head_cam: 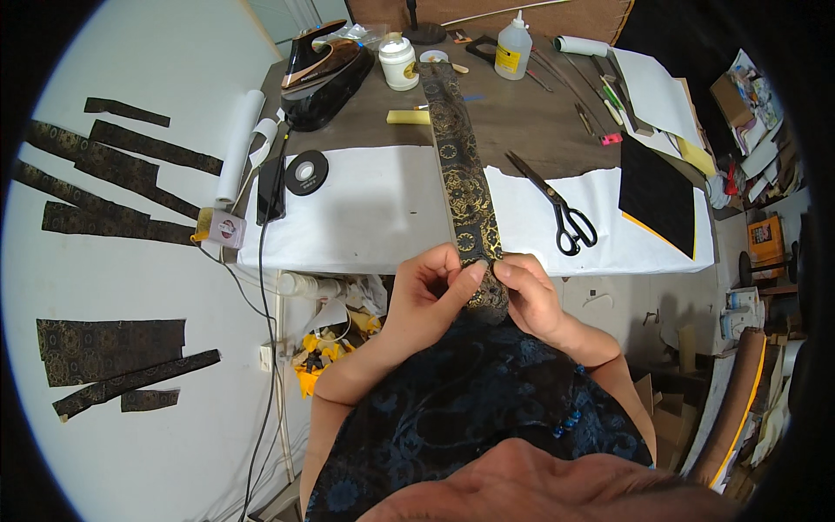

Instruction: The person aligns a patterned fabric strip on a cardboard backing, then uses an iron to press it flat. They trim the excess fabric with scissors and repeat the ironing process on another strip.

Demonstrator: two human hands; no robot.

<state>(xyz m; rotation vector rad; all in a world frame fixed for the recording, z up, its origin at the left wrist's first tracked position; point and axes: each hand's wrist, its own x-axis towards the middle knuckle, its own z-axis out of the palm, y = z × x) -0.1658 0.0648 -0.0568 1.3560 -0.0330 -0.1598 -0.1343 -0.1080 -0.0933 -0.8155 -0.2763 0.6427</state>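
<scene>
A long strip of black fabric with a gold pattern (460, 176) runs from the back of the table toward me, its near end hanging over the front edge by my chest. My left hand (430, 287) pinches the strip's left side between thumb and fingers. On the opposite side, my right hand (531, 293) grips the strip's edge, its fingertips close to the left thumb. The fabric looks folded or gathered between the two hands. White paper (365, 215) lies under the strip, and black-handled scissors (554, 196) rest to its right.
A cordless iron (326, 78) stands at the back left, near a white jar (398, 62) and a clear bottle (513, 49). A black tape roll (306, 173) and a phone (271, 189) lie left. Black fabric (655, 196) lies right. A dark cable (261, 293) hangs off the left edge.
</scene>
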